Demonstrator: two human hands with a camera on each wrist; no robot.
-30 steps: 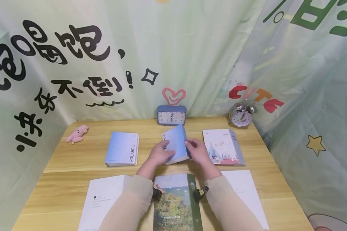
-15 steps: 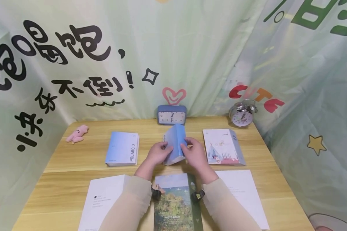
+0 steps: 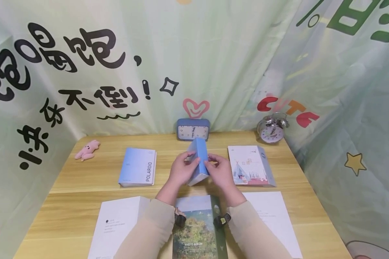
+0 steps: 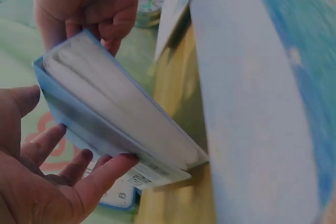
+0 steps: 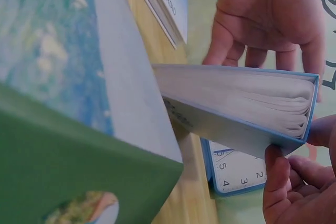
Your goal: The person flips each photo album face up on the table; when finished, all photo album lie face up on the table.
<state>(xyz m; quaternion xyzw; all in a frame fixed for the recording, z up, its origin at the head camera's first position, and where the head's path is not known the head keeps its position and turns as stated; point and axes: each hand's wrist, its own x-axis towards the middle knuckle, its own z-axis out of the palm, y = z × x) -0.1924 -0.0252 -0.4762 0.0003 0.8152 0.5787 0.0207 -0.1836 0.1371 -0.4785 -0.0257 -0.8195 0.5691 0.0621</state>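
Over the last second the album (image 3: 202, 154) has been turned: its front cover faced the person, and now its narrow spine does, with the cover swung away to the left. The work in hand looks to be reorienting the album, since both hands are on it.

It is held upright at a slight lean, between the Polaroid (image 3: 136, 165) and the tent album (image 3: 247, 165), before the blue clock (image 3: 193, 123); whether its lower edge touches the table (image 3: 168, 192) cannot be told.

The left hand (image 3: 183, 167) holds it with the thumb by the spine and the fingers spread on the cover. The right hand (image 3: 221, 169) pinches the spine's other edge between thumb and fingers. Both forearms reach in over the painted album (image 3: 194, 226), wrists angled inward.
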